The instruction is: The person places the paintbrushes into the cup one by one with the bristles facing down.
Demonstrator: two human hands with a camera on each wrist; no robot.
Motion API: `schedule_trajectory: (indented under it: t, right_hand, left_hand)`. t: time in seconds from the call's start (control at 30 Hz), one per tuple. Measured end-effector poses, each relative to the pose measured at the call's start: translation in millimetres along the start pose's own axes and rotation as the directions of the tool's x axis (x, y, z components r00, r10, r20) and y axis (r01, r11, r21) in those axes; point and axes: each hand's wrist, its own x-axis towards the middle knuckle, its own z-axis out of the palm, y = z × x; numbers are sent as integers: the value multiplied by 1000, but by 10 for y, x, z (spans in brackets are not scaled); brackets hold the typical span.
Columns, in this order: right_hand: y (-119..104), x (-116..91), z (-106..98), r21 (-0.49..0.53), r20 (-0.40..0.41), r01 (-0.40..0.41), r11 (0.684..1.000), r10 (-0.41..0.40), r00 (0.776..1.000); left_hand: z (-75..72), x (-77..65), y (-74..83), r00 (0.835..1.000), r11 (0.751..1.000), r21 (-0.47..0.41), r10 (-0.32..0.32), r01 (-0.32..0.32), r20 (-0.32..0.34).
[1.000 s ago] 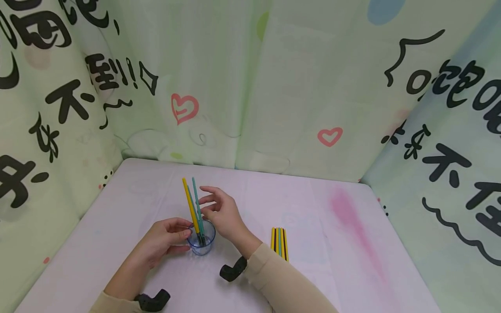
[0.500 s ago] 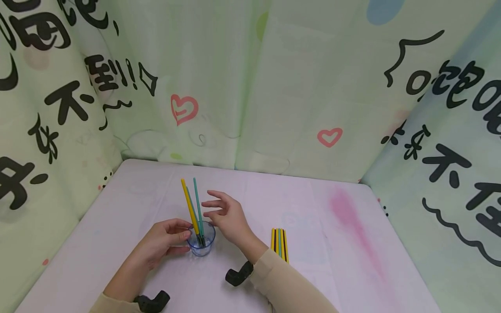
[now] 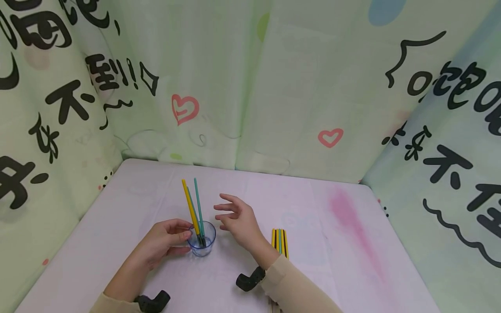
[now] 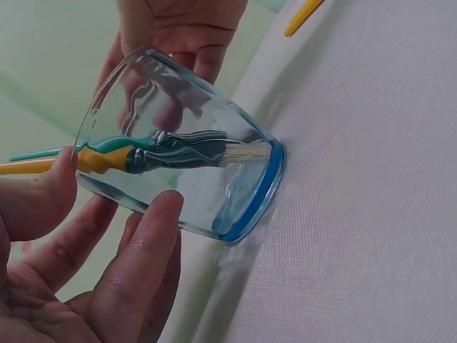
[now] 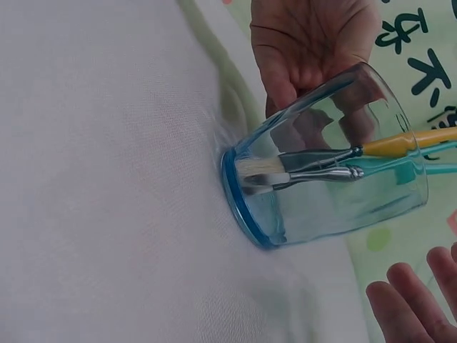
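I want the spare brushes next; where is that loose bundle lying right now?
In the head view, the bundle of brushes lies flat on the table, just right of the right hand and its wrist, well right of the glass cup.

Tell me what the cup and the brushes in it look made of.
Cup: clear, glossy, blue-tinted glass or hard plastic; the left hand shows through its wall, and which of the two cannot be told. Brushes: smooth yellow and teal handles, probably painted wood or plastic, shiny metal-looking ferrules, pale bristles.
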Motion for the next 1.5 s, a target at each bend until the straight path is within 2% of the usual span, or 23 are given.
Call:
schedule_trajectory:
  t: [0.67,1.07,1.5]
  right_hand:
    - [38,-238,-329,47,-58,-72,996,75,996]
    - [43,-412,-520,33,-107,-152,988,155,982]
    - [116,-607,-797,59,-166,-204,977,211,963]
  left_hand:
    - [-33,10,-24,1000,1000,-13,22,-22,21]
    - [-27,17,-35,1000,1000,-14,5,-5,17]
    - [-22,0,-22,999,999,-19,28,-28,29]
